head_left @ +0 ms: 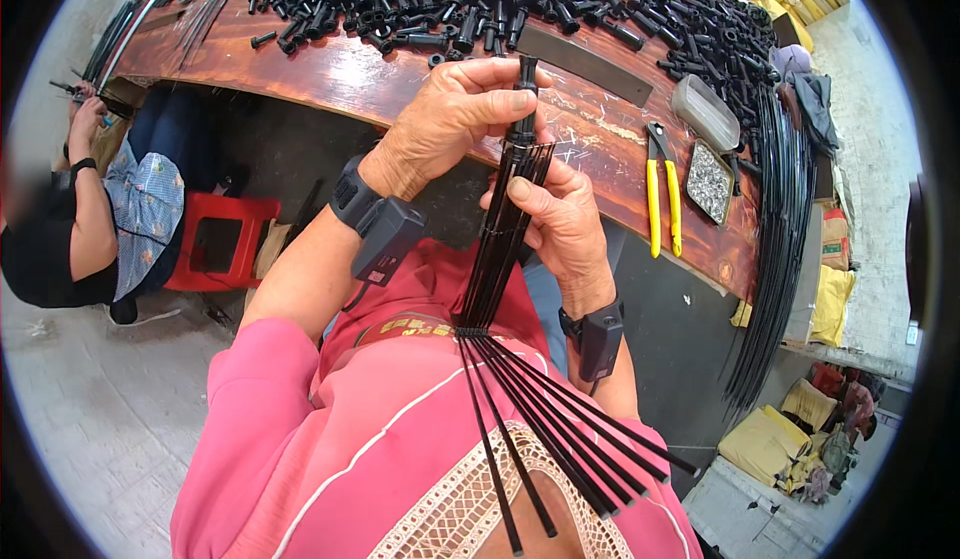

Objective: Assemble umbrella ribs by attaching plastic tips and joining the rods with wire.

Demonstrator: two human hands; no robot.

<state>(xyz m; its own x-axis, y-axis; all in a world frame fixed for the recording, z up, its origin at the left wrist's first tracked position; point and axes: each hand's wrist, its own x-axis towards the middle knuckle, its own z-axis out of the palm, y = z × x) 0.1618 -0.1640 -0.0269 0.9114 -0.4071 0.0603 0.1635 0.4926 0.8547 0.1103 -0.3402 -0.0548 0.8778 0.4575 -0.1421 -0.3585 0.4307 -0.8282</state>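
Upright in front of my chest is a black umbrella frame (497,249), its thin ribs bundled in the middle. The lower ends of the ribs fan out toward me over my pink top. At its upper end sits a black plastic tube fitting (527,74). My left hand (450,119) is closed around this fitting, thumb across its front and fingers behind. Just below, my right hand (562,217) pinches the ribs near their upper tips, thumb in front. The fingers behind the bundle are partly hidden.
A wooden table (330,84) bears a heap of black plastic fittings (450,4), a flat metal bar (585,64), yellow-handled pliers (663,194), a tray of small metal parts (709,184), a clear container (706,112) and long black ribs (775,249). A co-worker (95,194) sits at left by a red stool (222,239).
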